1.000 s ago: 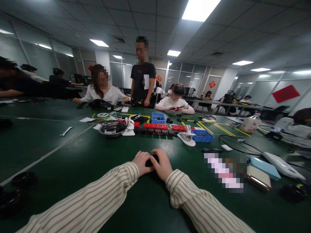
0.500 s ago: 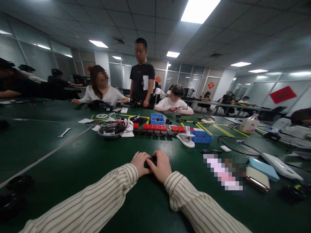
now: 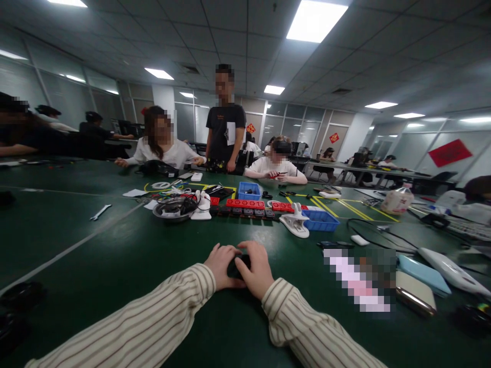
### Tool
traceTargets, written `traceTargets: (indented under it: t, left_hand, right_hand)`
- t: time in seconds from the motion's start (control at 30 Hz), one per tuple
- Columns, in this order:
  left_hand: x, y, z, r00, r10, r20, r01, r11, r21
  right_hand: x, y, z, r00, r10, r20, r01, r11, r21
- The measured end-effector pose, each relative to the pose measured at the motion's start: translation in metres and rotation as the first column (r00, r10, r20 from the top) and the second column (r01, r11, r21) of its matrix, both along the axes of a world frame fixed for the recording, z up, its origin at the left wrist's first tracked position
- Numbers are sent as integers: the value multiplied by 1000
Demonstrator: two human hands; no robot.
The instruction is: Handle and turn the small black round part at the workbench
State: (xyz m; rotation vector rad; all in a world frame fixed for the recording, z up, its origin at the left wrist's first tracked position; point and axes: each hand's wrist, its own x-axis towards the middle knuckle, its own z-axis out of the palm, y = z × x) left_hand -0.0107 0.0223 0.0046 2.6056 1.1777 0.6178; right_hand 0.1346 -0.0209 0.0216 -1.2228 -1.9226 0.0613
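A small, rounded black object (image 3: 238,266) sits between my two hands, low over the green table; its exact kind does not show. My left hand (image 3: 223,266) is curled around its left side, with the fingertips partly hidden. Against its right side and top, my right hand (image 3: 256,268) is closed, the thumb pressed across the front and the fingers arched over the far side. Both hands grip the same object at the middle of the near table area.
Beyond my hands lie a red and black row of sockets (image 3: 245,204), a white clip stand (image 3: 296,223), a blue bin (image 3: 320,221) and a metal bowl of cables (image 3: 172,210). A wrench (image 3: 100,212) lies left. A power bank (image 3: 415,292) lies right. Co-workers sit across the table.
My fingers have shifted on the black object, with the right hand's fingers now arched higher over it. The view has tilted slightly, so everything sits a little lower.
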Motion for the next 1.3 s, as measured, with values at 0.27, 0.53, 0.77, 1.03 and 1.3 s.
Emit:
traceTargets:
  t: [0.27, 0.53, 0.77, 1.03, 1.3]
  left_hand:
    - [12, -9, 5, 997, 68, 21, -69, 998, 16]
    - [1, 19, 4, 965, -261, 19, 261, 965, -28]
    - [2, 15, 8, 918, -397, 8, 396, 914, -83]
    - [5, -13, 15, 989, -115, 92, 124, 988, -96]
    - [2, -2, 10, 935, -322, 148, 340, 933, -118]
  right_hand:
    - [3, -4, -6, 987, -158, 41, 160, 985, -57]
    - [12, -4, 3, 979, 187, -83, -195, 975, -102]
    - [13, -12, 9, 870, 433, -236, -463, 881, -94]
    - [7, -14, -3, 966, 116, -233, -159, 972, -174]
    - [5, -18, 6, 980, 184, -80, -196, 963, -185]
